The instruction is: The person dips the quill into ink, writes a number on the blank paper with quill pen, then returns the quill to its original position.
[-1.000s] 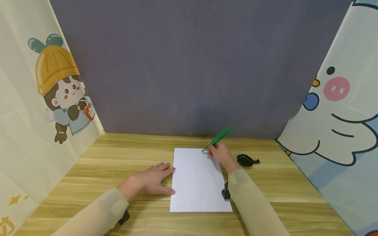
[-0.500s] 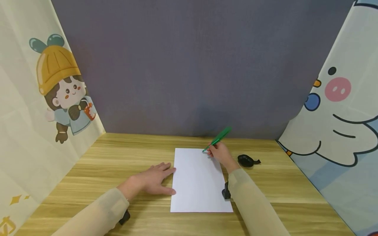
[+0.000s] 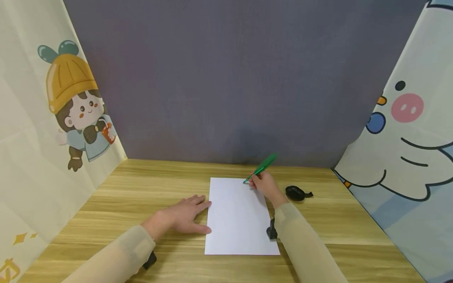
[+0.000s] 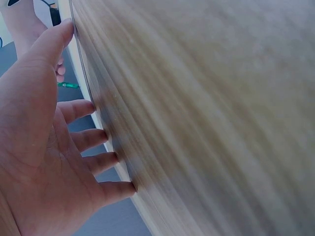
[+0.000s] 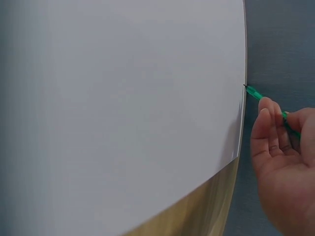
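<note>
A blank-looking white sheet of paper (image 3: 237,220) lies on the wooden table. My right hand (image 3: 263,184) pinches a green pen (image 3: 265,163) near the sheet's top right corner, tip down at the paper. In the right wrist view the pen (image 5: 254,92) slants from between thumb and fingers (image 5: 263,123), its dark tip at the far edge of the sheet (image 5: 147,98). My left hand (image 3: 187,215) rests with spread fingers on the table, thumb and index fingertip touching the sheet's left edge. The left wrist view shows that hand (image 4: 54,147) from the palm side, fingertips down on the surface.
A small black round object with a short tab (image 3: 296,193) lies on the table right of my right hand. Black wrist devices (image 3: 271,230) show beside the sleeves. A grey panel (image 3: 226,86) stands behind the table (image 3: 162,173), with cartoon-printed cloths at both sides.
The whole head view has shifted slightly. Pen and right hand keep nearly the same place at the sheet's top; any pen-tip movement is tiny. My left hand stays put.
</note>
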`<move>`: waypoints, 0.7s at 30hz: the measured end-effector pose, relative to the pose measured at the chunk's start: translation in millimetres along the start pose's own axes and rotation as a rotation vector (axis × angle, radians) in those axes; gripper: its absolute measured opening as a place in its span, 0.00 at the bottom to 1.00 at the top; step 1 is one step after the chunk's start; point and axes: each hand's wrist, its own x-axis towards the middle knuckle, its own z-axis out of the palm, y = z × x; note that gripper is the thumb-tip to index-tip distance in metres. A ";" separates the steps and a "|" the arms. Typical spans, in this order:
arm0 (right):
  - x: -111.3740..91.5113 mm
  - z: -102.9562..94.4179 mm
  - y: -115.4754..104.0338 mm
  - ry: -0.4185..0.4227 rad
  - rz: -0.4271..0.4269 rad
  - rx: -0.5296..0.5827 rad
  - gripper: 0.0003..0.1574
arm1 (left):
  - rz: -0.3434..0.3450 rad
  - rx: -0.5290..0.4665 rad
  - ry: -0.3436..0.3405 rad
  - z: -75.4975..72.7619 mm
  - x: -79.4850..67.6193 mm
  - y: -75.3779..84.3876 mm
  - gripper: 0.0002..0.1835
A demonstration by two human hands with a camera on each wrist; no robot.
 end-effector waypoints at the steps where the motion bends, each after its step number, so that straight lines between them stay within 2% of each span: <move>1: -0.3 -0.2 -0.1 -0.001 0.000 -0.003 0.22 | 0.000 0.000 0.000 0.2 0.2 0.0 0.54; 21: -2.3 -2.4 -0.7 -0.006 -0.008 -0.040 0.22 | -0.006 0.007 -0.003 0.5 0.7 0.4 0.54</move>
